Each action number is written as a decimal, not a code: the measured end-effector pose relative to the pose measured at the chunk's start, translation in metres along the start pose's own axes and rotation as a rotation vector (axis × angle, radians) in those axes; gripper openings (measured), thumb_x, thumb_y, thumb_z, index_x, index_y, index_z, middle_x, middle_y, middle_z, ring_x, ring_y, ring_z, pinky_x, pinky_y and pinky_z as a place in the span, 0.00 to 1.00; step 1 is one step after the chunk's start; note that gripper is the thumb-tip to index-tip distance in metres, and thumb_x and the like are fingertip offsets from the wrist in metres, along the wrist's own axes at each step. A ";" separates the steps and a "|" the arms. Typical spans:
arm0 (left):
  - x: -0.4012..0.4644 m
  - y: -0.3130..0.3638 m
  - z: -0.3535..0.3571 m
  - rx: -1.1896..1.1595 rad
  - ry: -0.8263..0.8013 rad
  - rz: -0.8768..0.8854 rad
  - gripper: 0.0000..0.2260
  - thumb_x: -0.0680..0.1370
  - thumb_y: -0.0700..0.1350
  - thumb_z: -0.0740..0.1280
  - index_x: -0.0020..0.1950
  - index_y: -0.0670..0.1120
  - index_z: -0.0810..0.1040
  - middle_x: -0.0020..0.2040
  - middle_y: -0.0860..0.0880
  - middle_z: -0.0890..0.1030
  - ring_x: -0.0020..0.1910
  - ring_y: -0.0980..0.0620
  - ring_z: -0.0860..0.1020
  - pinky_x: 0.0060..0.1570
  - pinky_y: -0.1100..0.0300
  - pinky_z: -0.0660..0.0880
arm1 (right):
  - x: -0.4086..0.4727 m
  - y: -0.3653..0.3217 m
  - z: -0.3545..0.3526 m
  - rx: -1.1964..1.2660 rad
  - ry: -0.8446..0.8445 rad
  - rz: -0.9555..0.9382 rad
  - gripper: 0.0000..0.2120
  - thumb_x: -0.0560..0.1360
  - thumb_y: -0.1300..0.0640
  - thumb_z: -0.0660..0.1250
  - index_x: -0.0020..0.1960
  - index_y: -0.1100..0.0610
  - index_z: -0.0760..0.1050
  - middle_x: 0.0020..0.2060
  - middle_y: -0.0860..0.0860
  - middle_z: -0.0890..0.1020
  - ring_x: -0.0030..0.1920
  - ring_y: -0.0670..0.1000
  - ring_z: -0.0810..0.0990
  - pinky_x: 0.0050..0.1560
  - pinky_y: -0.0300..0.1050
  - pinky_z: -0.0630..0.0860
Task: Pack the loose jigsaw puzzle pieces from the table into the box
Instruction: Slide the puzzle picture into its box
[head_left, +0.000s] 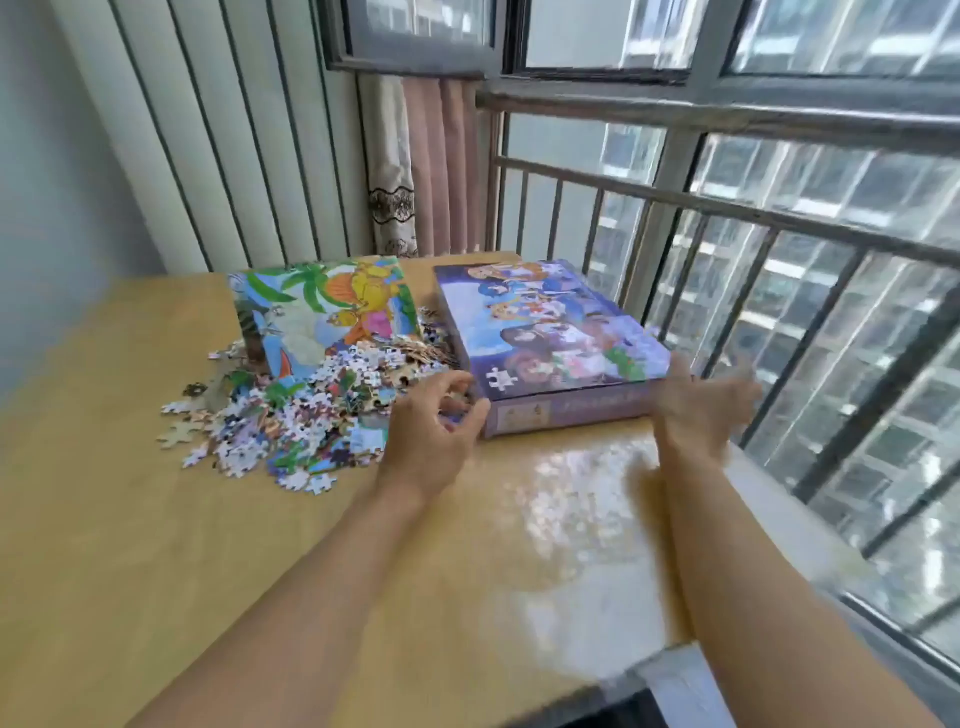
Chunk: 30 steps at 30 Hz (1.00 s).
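Observation:
A purple puzzle box (550, 322) lies closed on the wooden table (156, 519), lid up, at the back right. Left of it spreads a heap of loose jigsaw pieces (306, 410). A colourful picture sheet (327, 306) with palms and a yellow figure lies partly under the heap. My left hand (431, 426) hovers at the box's near left corner, fingers loosely curled, holding nothing that I can see. My right hand (701, 405) is at the box's near right corner, blurred by motion, fingers spread.
A metal railing (727, 208) and window run along the table's right side, close behind the box. A pink curtain (441, 166) hangs at the back. Sunlight glares on the table in front of the box.

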<state>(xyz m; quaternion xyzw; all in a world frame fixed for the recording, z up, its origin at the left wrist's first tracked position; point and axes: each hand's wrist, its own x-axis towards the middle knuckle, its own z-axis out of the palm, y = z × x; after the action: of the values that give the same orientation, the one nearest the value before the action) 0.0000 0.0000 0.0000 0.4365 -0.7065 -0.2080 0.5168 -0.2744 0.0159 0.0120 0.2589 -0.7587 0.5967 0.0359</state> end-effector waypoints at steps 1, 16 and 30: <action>0.002 -0.002 0.002 -0.029 0.008 -0.036 0.11 0.72 0.44 0.76 0.54 0.48 0.82 0.45 0.55 0.82 0.38 0.66 0.80 0.37 0.72 0.75 | 0.004 0.004 0.000 -0.007 -0.031 0.126 0.27 0.76 0.45 0.65 0.68 0.61 0.72 0.65 0.61 0.77 0.67 0.61 0.73 0.70 0.53 0.67; 0.000 0.005 0.005 0.087 0.029 -0.241 0.16 0.78 0.47 0.70 0.66 0.44 0.80 0.59 0.46 0.83 0.54 0.48 0.81 0.54 0.54 0.77 | -0.005 0.010 -0.001 0.075 -0.217 0.141 0.14 0.75 0.49 0.66 0.56 0.52 0.83 0.46 0.48 0.83 0.48 0.52 0.80 0.50 0.42 0.72; 0.005 0.018 0.002 -0.407 0.052 -0.462 0.15 0.78 0.40 0.60 0.61 0.49 0.81 0.48 0.50 0.84 0.36 0.53 0.81 0.27 0.60 0.76 | 0.001 -0.001 -0.022 0.629 -0.176 0.306 0.07 0.71 0.55 0.73 0.49 0.53 0.84 0.42 0.49 0.85 0.44 0.49 0.83 0.42 0.45 0.81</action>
<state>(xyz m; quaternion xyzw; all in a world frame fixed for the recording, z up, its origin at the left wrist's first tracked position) -0.0094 0.0053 0.0149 0.4782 -0.5190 -0.4460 0.5505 -0.2803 0.0358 0.0190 0.1908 -0.5684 0.7748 -0.2006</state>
